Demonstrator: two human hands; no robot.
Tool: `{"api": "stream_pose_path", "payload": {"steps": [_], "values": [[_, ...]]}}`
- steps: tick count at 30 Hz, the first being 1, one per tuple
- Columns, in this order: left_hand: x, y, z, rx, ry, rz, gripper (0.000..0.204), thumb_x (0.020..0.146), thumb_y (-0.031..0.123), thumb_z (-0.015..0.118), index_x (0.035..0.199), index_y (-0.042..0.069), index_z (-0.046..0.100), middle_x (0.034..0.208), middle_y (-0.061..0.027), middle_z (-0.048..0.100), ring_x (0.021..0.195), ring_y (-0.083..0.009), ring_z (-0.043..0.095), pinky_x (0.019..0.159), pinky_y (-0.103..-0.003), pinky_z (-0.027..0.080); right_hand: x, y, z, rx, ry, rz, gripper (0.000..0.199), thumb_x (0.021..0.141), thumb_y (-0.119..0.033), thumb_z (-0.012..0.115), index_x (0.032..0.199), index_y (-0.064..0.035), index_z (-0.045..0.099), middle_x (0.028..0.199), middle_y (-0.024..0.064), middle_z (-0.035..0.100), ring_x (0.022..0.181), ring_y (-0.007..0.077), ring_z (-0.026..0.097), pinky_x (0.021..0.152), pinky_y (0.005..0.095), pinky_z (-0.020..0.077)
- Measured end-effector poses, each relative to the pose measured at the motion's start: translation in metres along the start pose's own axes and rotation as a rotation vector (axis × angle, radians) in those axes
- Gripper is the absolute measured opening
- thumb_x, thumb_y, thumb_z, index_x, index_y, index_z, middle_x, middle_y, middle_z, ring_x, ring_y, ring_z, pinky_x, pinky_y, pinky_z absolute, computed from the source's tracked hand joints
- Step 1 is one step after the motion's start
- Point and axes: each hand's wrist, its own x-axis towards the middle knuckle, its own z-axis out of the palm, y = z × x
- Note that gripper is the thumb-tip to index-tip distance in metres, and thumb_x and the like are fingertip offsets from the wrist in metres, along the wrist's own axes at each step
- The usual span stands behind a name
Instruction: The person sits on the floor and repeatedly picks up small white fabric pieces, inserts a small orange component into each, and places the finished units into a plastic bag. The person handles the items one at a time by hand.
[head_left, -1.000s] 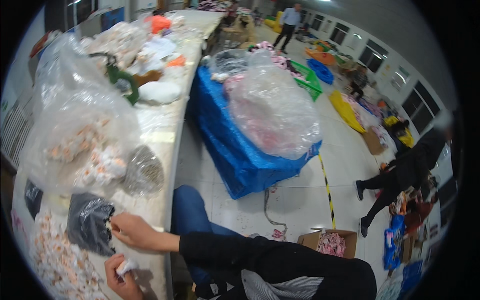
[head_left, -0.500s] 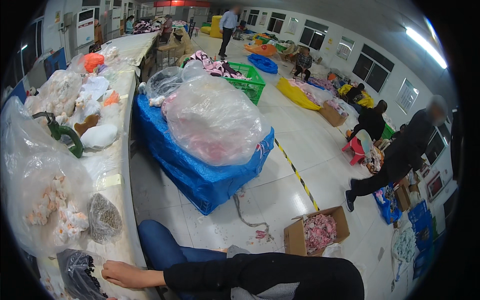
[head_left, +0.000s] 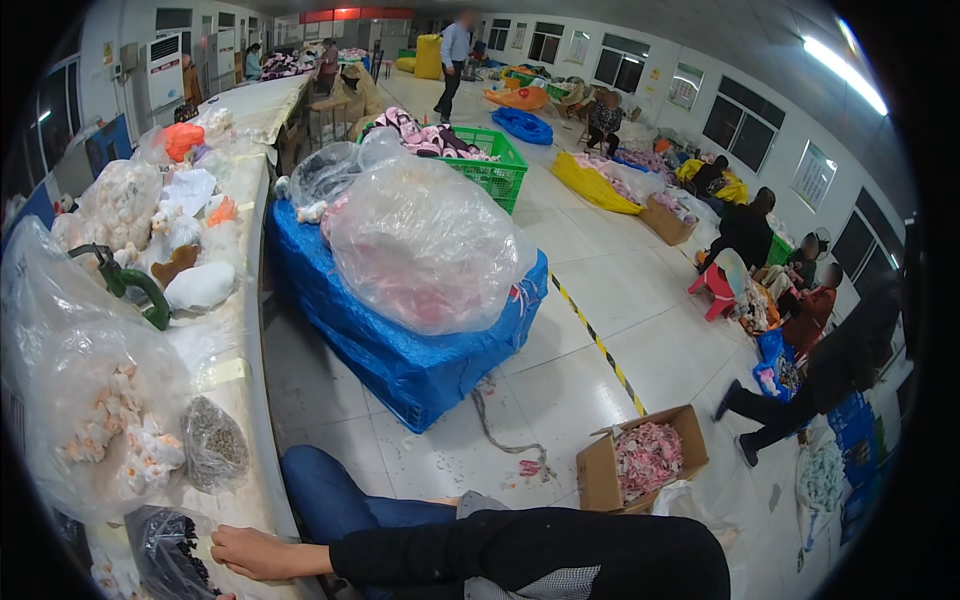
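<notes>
My right hand (head_left: 255, 552), in a black sleeve, rests at the edge of the worktable with its fingers curled together. What they pinch, if anything, is too small to make out. Right beside the fingertips lies a clear plastic bag (head_left: 165, 550) with small black pieces in it. Of my left hand (head_left: 227, 597) only a bit of fingertip shows at the lower edge; the rest is out of the picture. Just beyond is a clear bag of small grey-brown pieces (head_left: 214, 445). A large clear bag (head_left: 110, 420) of white and orange plush pieces stands to its left.
A green curved tool (head_left: 130, 285) and a white plush piece (head_left: 200, 287) sit farther up the table (head_left: 230, 340). Right of it stands a blue-wrapped load (head_left: 400, 365) under a big plastic bag. A carton (head_left: 600, 480) of pink scraps is on the floor. A person (head_left: 820, 370) walks at right.
The walking person at right has moved farther right and nearer. My view has shifted slightly. My right hand stays beside the bag of black pieces.
</notes>
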Motion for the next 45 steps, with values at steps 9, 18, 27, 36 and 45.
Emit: {"api": "stream_pose_path", "payload": {"steps": [9, 18, 27, 36, 45], "values": [[0.001, -0.002, -0.002, 0.025, 0.011, 0.027, 0.030, 0.096, 0.002, 0.059, 0.126, -0.001, 0.060, 0.122, -0.0141, 0.060, 0.113, -0.0268, 0.058, 0.098, -0.040, 0.049, 0.000, -0.002, -0.002, 0.013, -0.002, 0.011, 0.014, 0.089, -0.008, 0.061, 0.097, -0.0019, 0.052, 0.100, 0.0154, 0.049, 0.098, 0.0352, 0.052, 0.080, 0.0453, 0.0463], [0.000, -0.009, -0.002, 0.006, 0.018, 0.016, 0.030, 0.097, 0.001, 0.059, 0.126, 0.000, 0.059, 0.121, -0.0140, 0.060, 0.111, -0.0262, 0.059, 0.095, -0.039, 0.051, 0.000, -0.002, -0.003, -0.020, -0.014, 0.019, 0.015, 0.089, -0.010, 0.061, 0.097, -0.0021, 0.052, 0.097, 0.0150, 0.050, 0.097, 0.0345, 0.053, 0.079, 0.0453, 0.0474], [0.000, -0.010, -0.004, -0.044, 0.000, 0.013, 0.031, 0.097, 0.005, 0.061, 0.128, -0.001, 0.059, 0.123, -0.0138, 0.060, 0.113, -0.0254, 0.059, 0.096, -0.039, 0.051, 0.000, -0.002, 0.001, -0.046, 0.000, 0.014, 0.015, 0.087, -0.010, 0.061, 0.097, -0.0018, 0.053, 0.096, 0.0150, 0.051, 0.097, 0.0345, 0.054, 0.079, 0.0453, 0.0482], [-0.001, 0.007, 0.001, -0.012, -0.004, 0.026, 0.033, 0.097, 0.003, 0.056, 0.129, -0.003, 0.058, 0.125, -0.0144, 0.061, 0.117, -0.0267, 0.058, 0.102, -0.039, 0.048, 0.001, -0.005, -0.004, -0.030, -0.018, 0.013, 0.015, 0.088, -0.010, 0.062, 0.097, -0.0015, 0.054, 0.097, 0.0146, 0.052, 0.097, 0.0338, 0.054, 0.079, 0.0447, 0.0479], [0.000, -0.004, -0.003, -0.048, -0.002, 0.020, 0.031, 0.096, 0.000, 0.057, 0.126, -0.002, 0.059, 0.119, -0.0130, 0.060, 0.113, -0.0254, 0.058, 0.101, -0.039, 0.048, 0.000, -0.005, -0.004, -0.057, -0.035, 0.022, 0.015, 0.089, -0.011, 0.061, 0.098, -0.0012, 0.054, 0.098, 0.0152, 0.052, 0.099, 0.0344, 0.054, 0.081, 0.0447, 0.0484]]}}
